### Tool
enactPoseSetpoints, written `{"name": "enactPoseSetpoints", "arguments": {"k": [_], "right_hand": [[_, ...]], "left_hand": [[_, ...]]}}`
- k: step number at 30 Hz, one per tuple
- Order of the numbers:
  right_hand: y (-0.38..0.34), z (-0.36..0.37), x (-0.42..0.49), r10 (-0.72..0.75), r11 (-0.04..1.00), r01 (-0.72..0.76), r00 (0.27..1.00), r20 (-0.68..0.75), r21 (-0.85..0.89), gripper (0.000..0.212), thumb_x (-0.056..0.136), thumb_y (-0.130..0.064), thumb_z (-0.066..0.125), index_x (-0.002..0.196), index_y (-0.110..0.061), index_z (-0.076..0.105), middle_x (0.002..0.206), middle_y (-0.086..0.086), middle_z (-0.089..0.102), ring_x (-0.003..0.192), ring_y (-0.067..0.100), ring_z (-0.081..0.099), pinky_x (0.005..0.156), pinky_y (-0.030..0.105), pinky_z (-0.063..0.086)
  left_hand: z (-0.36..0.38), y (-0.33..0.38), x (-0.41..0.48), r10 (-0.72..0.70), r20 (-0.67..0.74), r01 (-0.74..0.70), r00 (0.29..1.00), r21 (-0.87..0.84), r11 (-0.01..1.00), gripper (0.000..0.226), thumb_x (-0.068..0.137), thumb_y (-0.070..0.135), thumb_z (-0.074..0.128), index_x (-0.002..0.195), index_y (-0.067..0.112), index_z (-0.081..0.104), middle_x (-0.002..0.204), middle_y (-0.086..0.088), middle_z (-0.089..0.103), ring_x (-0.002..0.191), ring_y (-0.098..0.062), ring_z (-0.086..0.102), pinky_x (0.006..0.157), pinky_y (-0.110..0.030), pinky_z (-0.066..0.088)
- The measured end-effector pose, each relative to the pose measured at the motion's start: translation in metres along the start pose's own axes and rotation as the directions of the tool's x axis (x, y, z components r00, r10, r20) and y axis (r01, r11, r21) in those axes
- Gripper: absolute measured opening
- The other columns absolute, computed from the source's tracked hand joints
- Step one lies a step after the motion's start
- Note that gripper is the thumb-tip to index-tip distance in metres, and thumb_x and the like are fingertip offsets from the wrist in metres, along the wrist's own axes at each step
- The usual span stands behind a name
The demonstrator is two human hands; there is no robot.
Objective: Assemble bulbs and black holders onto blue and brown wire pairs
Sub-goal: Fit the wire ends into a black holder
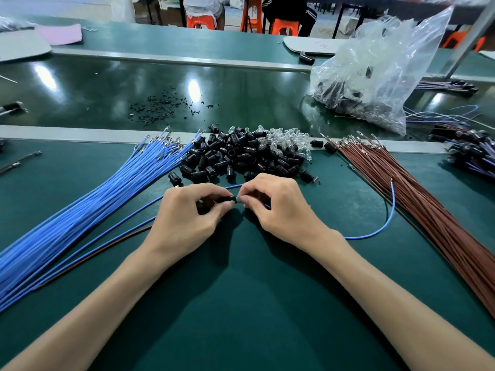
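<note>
My left hand (187, 212) pinches a small black holder (227, 200) over the green mat. My right hand (278, 207) touches the holder's right end and grips a single blue wire (385, 223) that loops out to the right. A blue wire and a brown wire (88, 257) trail away left from under my left hand. A pile of black holders (235, 153) lies just beyond my hands, with clear bulbs (284, 140) heaped behind it. A bundle of blue wires (88, 204) fans out on the left, and a bundle of brown wires (417, 191) on the right.
A clear plastic bag (375, 76) of parts stands at the back right. Finished wired holders (471, 153) lie at the far right edge. Black scraps (163, 105) are scattered on the glossy belt behind. A grey strip (67, 133) divides mat and belt. Seated people and orange stools (284, 25) are behind.
</note>
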State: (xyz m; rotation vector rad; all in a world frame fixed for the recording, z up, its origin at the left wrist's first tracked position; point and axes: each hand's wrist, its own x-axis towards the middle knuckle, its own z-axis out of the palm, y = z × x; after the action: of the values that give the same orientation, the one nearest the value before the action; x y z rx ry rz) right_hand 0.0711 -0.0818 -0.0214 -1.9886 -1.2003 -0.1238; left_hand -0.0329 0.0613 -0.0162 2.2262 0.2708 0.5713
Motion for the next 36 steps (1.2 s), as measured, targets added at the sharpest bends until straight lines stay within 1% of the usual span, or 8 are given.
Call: {"name": "enactPoseSetpoints", "arguments": {"k": [12, 16, 20, 23, 27, 33, 35, 36], "right_hand": [[-0.0047, -0.0022, -0.0073, -0.041, 0.995, 0.045, 0.998, 0.053, -0.084, 0.004, 0.087, 0.001, 0.064, 0.086, 0.004, 0.067, 0.082, 0.014, 0.064, 0.073, 0.025, 0.058, 0.069, 0.027, 0.043], [-0.0037, -0.0010, -0.0060, -0.039, 0.997, 0.041, 0.999, 0.032, -0.060, 0.003, 0.086, 0.002, 0.065, 0.085, 0.004, 0.066, 0.082, 0.013, 0.065, 0.072, 0.020, 0.056, 0.069, 0.016, 0.038], [-0.0053, -0.0014, -0.0065, 0.048, 0.998, -0.049, 0.998, 0.045, 0.027, 0.015, 0.087, -0.014, 0.068, 0.098, -0.004, 0.067, 0.084, -0.001, 0.062, 0.073, 0.004, 0.052, 0.070, 0.005, 0.037], [-0.0037, -0.0012, -0.0058, 0.028, 1.000, -0.029, 0.997, 0.067, 0.007, 0.014, 0.086, -0.013, 0.071, 0.095, -0.002, 0.070, 0.084, 0.003, 0.066, 0.074, 0.008, 0.055, 0.071, 0.014, 0.043], [-0.0037, -0.0038, -0.0057, 0.086, 0.993, -0.087, 0.996, 0.007, 0.083, 0.006, 0.083, 0.001, 0.068, 0.077, -0.002, 0.068, 0.065, -0.004, 0.060, 0.060, 0.011, 0.056, 0.060, 0.022, 0.047], [0.0012, -0.0027, -0.0066, 0.220, 0.975, -0.216, 0.972, -0.078, 0.052, 0.014, 0.094, -0.005, 0.055, 0.082, -0.012, 0.056, 0.063, -0.010, 0.057, 0.061, 0.020, 0.060, 0.064, 0.043, 0.051], [-0.0016, -0.0015, -0.0063, 0.220, 0.972, -0.214, 0.973, -0.063, 0.092, 0.010, 0.098, -0.011, 0.051, 0.088, -0.014, 0.054, 0.065, -0.007, 0.059, 0.057, 0.012, 0.054, 0.062, 0.037, 0.048], [-0.0042, -0.0013, -0.0061, 0.200, 0.973, -0.194, 0.979, -0.037, 0.121, 0.005, 0.097, -0.014, 0.055, 0.092, -0.013, 0.056, 0.065, -0.007, 0.057, 0.056, 0.009, 0.051, 0.060, 0.026, 0.045]], "left_hand": [[0.0000, 0.0032, 0.0000, -0.055, 0.050, 0.061, 0.997, -0.109, 0.992, 0.006, 0.077, 0.009, 0.077, 0.081, 0.012, 0.075, 0.072, 0.007, 0.072, 0.063, -0.002, 0.065, 0.063, -0.010, 0.048], [-0.0004, 0.0034, 0.0000, -0.051, 0.063, 0.059, 0.997, -0.138, 0.989, 0.007, 0.076, 0.009, 0.077, 0.081, 0.013, 0.074, 0.071, 0.007, 0.073, 0.065, -0.004, 0.067, 0.064, -0.010, 0.049], [-0.0012, 0.0025, 0.0002, -0.061, 0.055, 0.069, 0.997, -0.166, 0.984, 0.011, 0.075, 0.010, 0.078, 0.082, 0.017, 0.072, 0.073, 0.011, 0.072, 0.068, -0.002, 0.067, 0.067, -0.011, 0.050], [-0.0026, 0.0015, 0.0001, -0.067, 0.044, 0.074, 0.997, -0.179, 0.981, 0.012, 0.075, 0.012, 0.078, 0.081, 0.021, 0.072, 0.075, 0.014, 0.072, 0.069, 0.000, 0.067, 0.068, -0.011, 0.050], [-0.0035, 0.0020, -0.0008, -0.085, 0.060, 0.095, 0.995, -0.184, 0.978, 0.014, 0.072, 0.013, 0.080, 0.078, 0.023, 0.072, 0.073, 0.014, 0.072, 0.065, -0.003, 0.066, 0.064, -0.015, 0.051], [-0.0027, -0.0003, 0.0000, -0.130, 0.015, 0.131, 0.991, -0.203, 0.971, 0.017, 0.069, 0.018, 0.082, 0.078, 0.026, 0.071, 0.073, 0.016, 0.072, 0.066, 0.002, 0.065, 0.065, -0.010, 0.048], [-0.0021, 0.0001, 0.0007, -0.148, 0.005, 0.146, 0.989, -0.199, 0.969, 0.020, 0.065, 0.025, 0.083, 0.079, 0.023, 0.069, 0.072, 0.015, 0.072, 0.067, 0.003, 0.065, 0.066, -0.009, 0.047], [-0.0020, 0.0008, 0.0010, -0.151, 0.003, 0.148, 0.989, -0.215, 0.965, 0.023, 0.063, 0.029, 0.083, 0.078, 0.020, 0.068, 0.071, 0.013, 0.072, 0.066, 0.001, 0.065, 0.066, -0.010, 0.047]]}}
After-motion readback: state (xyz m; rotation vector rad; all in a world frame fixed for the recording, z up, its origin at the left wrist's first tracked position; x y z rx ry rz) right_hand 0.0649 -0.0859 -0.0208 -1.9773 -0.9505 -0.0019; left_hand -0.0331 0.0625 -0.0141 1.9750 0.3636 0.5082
